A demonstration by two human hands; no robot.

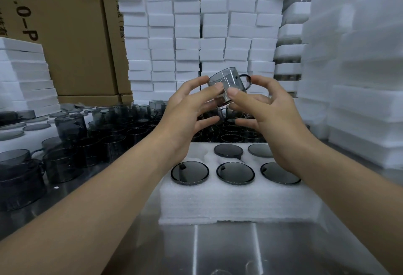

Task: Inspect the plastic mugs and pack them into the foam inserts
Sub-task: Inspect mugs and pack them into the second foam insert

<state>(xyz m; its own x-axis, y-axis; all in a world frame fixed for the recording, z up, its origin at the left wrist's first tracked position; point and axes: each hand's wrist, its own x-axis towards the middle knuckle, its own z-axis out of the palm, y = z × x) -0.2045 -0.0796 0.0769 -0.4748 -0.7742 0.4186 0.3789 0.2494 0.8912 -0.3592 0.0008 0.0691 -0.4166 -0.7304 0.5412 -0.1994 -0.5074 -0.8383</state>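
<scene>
I hold a smoky transparent plastic mug (226, 80) raised above the table, tilted, its handle pointing right. My left hand (192, 109) grips its left side with fingers and thumb. My right hand (263, 111) pinches its right side near the handle. Below lies a white foam insert (235, 200) with several mugs (189, 172) seated in its holes, dark round bottoms up. One hole at the insert's back left (201, 152) is open.
Many loose grey mugs (69, 122) crowd the metal table to the left and behind the insert. Foam blocks (187, 35) are stacked at the back, left and right. Cardboard cartons (65, 24) stand behind. Bare steel table (224, 248) lies near me.
</scene>
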